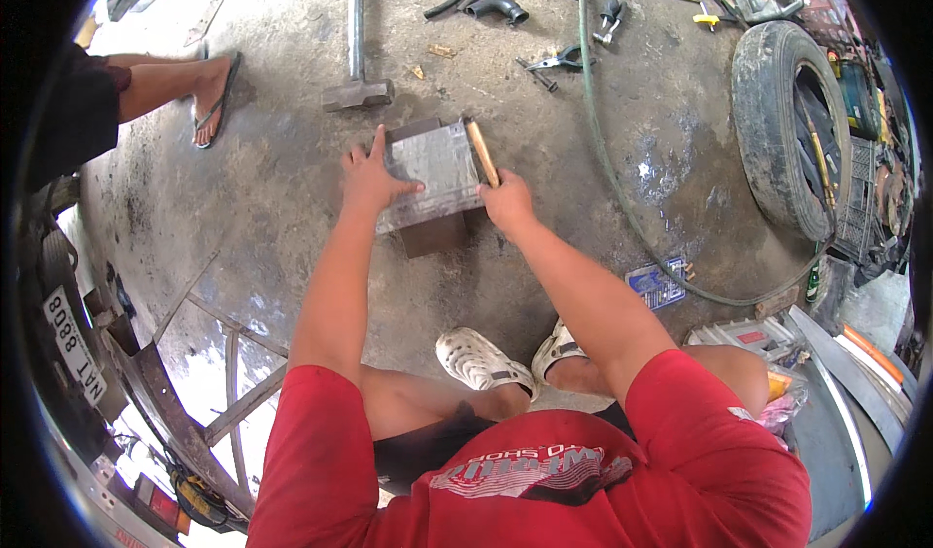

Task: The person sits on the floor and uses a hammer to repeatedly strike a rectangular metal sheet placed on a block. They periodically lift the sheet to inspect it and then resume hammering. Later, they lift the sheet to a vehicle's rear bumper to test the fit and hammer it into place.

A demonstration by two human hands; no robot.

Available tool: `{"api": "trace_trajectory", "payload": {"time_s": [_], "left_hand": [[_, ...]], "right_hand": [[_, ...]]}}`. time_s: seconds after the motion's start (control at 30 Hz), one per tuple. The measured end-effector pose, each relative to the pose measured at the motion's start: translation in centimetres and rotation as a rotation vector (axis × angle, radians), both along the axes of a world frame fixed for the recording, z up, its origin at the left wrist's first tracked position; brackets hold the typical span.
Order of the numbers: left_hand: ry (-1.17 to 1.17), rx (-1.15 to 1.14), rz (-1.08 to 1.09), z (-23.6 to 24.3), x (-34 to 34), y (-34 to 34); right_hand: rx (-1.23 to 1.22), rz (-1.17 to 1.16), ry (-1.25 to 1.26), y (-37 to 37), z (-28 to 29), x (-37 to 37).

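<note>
A flat grey metal plate (pixel 431 164) lies on a darker brown metal piece (pixel 435 239) on the concrete floor at the centre. My left hand (pixel 370 178) is spread over the plate's left edge, thumb on its top and fingers apart. My right hand (pixel 504 199) is closed round a light wooden handle (pixel 481 148) along the plate's right edge; whatever is at the handle's far end is too small to make out. A sledgehammer (pixel 357 92) lies just beyond the plate.
Someone's sandalled foot (pixel 207 101) is at upper left. Hoses (pixel 498 8), pliers (pixel 562 58) and a long green hose (pixel 607 169) lie ahead and right. A tyre (pixel 753 120) and sheet metal (pixel 875 305) are at right; a rusty metal frame (pixel 232 378) is at left.
</note>
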State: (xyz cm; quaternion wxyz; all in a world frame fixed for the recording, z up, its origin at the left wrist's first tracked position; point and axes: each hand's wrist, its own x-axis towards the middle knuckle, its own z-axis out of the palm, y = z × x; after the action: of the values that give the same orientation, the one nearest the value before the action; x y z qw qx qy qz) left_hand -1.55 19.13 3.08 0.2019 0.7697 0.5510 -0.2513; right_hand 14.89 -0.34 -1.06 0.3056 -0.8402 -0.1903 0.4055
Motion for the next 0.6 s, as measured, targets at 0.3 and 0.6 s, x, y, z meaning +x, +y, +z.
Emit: {"api": "trace_trajectory", "payload": {"time_s": [0.3, 0.6], "left_hand": [[-0.018, -0.005, 0.223, -0.5, -2.2, -1.8], [0.001, 0.083, 0.153, -0.2, -0.5, -1.2]], "right_hand": [[-0.022, 0.031, 0.159, -2.3, 0.4, -2.2], [-0.023, 0.005, 0.163, -2.4, 0.3, -1.8]]}}
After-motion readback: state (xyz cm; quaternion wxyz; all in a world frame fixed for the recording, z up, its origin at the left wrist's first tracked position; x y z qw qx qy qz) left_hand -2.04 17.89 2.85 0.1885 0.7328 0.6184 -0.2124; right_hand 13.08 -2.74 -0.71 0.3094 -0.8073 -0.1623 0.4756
